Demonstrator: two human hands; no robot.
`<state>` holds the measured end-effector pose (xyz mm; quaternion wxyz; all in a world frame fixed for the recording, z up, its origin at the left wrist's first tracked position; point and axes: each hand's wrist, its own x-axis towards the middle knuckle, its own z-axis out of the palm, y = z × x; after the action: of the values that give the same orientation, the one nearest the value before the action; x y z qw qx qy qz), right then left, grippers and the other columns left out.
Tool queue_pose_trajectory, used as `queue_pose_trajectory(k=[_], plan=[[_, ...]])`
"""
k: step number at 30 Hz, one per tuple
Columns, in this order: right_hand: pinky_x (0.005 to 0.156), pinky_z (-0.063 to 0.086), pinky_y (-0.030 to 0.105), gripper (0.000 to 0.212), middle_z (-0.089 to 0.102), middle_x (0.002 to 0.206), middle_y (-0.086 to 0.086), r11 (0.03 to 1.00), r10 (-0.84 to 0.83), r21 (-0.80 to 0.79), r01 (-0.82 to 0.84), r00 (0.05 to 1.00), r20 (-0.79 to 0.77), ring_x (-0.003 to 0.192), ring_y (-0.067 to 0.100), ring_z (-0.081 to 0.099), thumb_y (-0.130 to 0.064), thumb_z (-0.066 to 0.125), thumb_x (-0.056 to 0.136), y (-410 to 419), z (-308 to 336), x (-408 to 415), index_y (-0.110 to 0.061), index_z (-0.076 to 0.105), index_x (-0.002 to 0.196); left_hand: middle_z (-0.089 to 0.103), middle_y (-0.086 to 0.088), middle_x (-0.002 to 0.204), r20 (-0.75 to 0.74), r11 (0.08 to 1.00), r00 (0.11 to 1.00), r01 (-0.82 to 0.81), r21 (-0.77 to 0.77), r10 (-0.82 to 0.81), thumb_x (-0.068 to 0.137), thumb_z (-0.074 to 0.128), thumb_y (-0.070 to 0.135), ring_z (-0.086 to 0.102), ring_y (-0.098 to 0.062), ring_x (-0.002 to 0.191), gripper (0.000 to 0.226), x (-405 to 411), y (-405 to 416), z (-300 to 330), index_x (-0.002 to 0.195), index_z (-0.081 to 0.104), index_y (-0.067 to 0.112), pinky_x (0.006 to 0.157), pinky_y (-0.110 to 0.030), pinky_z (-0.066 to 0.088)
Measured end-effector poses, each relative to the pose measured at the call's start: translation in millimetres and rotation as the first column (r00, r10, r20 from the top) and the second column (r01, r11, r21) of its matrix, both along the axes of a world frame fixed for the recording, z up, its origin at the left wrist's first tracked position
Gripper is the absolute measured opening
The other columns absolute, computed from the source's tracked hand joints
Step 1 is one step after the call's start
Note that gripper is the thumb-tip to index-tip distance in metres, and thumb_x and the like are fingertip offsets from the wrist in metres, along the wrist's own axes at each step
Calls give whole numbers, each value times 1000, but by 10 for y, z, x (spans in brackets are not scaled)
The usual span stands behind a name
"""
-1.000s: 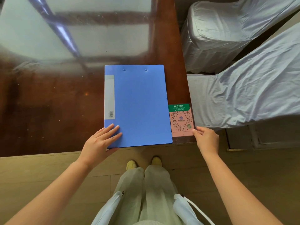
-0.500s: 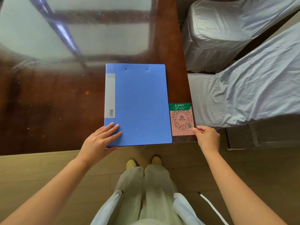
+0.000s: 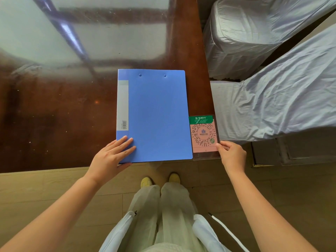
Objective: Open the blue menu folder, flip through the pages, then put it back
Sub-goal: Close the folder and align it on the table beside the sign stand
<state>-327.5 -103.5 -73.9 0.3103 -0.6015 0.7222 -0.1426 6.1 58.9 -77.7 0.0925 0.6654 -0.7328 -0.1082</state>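
The blue menu folder (image 3: pixel 156 115) lies closed and flat on the dark glossy table (image 3: pixel 54 115), near its front right corner, with the spine and a pale label strip on the left. My left hand (image 3: pixel 111 157) rests on the folder's near left corner, fingers spread on the cover and thumb at the front edge below it. My right hand (image 3: pixel 231 154) pinches the near right corner of a pink QR-code card (image 3: pixel 203 135) in a clear sleeve, which lies right of the folder at the table's corner.
Two chairs in grey-white covers (image 3: pixel 272 88) stand close to the table's right edge. The table's front edge runs just below the folder. My legs and yellow shoes (image 3: pixel 160 180) are on the wooden floor beneath.
Folder, card and both hands stay where they were; only the view has shifted very slightly.
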Motion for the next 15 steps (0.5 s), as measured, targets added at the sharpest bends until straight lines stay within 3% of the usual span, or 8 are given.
queue_pose_trajectory(k=[3, 6, 8, 9, 11, 13, 15], plan=[[69, 48, 23, 30, 71, 106, 14, 1000, -12, -19, 12, 1000, -15, 95, 23, 67, -24, 63, 87, 21, -23, 23, -6, 65, 111, 62, -16, 125, -1, 1000, 1000, -3, 1, 3, 58, 87, 22, 55, -38, 117, 63, -4, 0, 8, 115, 66, 10, 91, -54, 42], [87, 50, 39, 42, 63, 122, 14, 1000, -7, -15, 7, 1000, -20, 111, 28, 59, -29, 59, 89, 46, -9, 18, -9, 55, 125, 62, -15, 125, -4, 1000, 1000, -4, 2, 4, 58, 87, 22, 55, -38, 117, 62, -4, 0, 5, 115, 66, 11, 92, -53, 42], [92, 46, 46, 45, 57, 130, 14, 974, 144, -157, -165, 980, -140, 121, 31, 51, -27, 64, 85, 96, 33, -47, -12, 54, 127, 62, -15, 125, -4, 1000, 1000, -4, -1, 4, 59, 87, 23, 55, -37, 117, 62, -2, 1, -2, 115, 66, 11, 94, -52, 41], [92, 46, 47, 44, 58, 128, 14, 910, 288, -235, -341, 929, -232, 121, 33, 50, -23, 69, 81, 124, 44, -97, -12, 58, 123, 62, -15, 125, -6, 1000, 1000, -4, -1, 4, 59, 87, 23, 55, -37, 117, 62, 0, 3, -4, 116, 65, 11, 94, -52, 40], [89, 48, 47, 42, 63, 119, 15, 692, 536, -290, -661, 740, -407, 113, 33, 55, -18, 76, 73, 182, 23, -212, -11, 65, 112, 61, -15, 126, -8, 1000, 1000, -5, 2, 5, 59, 86, 23, 54, -36, 118, 62, 4, 5, -9, 116, 65, 11, 94, -52, 40], [87, 50, 44, 43, 67, 110, 13, 566, 642, -247, -787, 608, -467, 104, 30, 61, -17, 81, 67, 212, 1, -274, -9, 67, 107, 61, -15, 126, -8, 1000, 1000, -5, 6, 5, 59, 86, 24, 54, -36, 118, 62, 6, 7, -13, 116, 65, 11, 94, -52, 40], [85, 52, 42, 44, 69, 107, 13, 550, 668, -219, -806, 581, -465, 99, 28, 64, -16, 83, 66, 217, -14, -285, -7, 68, 106, 61, -15, 126, -13, 1000, 1000, -6, 13, 6, 59, 86, 23, 54, -36, 118, 62, 4, 7, -14, 116, 65, 11, 94, -53, 41]])
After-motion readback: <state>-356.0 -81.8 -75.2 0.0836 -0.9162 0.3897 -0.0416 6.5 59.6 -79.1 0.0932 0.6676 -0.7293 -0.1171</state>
